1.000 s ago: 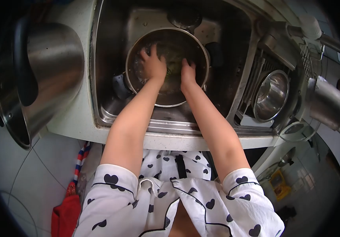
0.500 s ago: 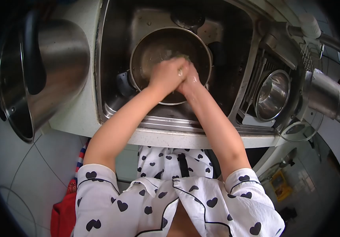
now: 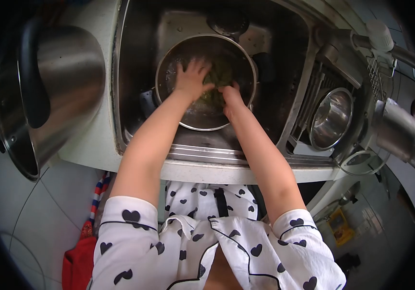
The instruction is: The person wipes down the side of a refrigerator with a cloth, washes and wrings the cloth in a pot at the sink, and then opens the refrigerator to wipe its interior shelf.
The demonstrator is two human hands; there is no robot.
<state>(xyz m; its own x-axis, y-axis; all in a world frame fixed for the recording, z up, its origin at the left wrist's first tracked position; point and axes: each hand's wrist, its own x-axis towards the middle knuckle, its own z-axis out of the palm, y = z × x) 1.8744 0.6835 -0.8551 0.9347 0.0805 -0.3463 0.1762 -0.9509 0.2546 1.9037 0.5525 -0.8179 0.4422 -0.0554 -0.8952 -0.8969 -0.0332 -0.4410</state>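
Note:
A round metal pot point(image 3: 206, 129) with dark handles stands in the sink, with water in it. Dark green leafy greens point(image 3: 221, 72) lie in the water, blurred, so their exact kind is unclear. My left hand point(image 3: 193, 79) is inside the pot on the left of the greens, palm down and fingers spread, holding nothing. At the right side of the pot, my right hand point(image 3: 230, 99) curls its fingers at the edge of the greens and appears to grip them. Its fingertips are partly hidden.
The steel sink point(image 3: 168, 21) has a black drain point(image 3: 227, 23) behind the pot. A large steel pot point(image 3: 72, 72) lies on the left counter point(image 3: 89, 135). To the right, a steel bowl point(image 3: 332, 118) sits by a rack, below the faucet point(image 3: 371, 41).
My hands were clasped together over the pot. They have parted: the left moved left and opened, the right stayed on the right, and the greens now show in the water.

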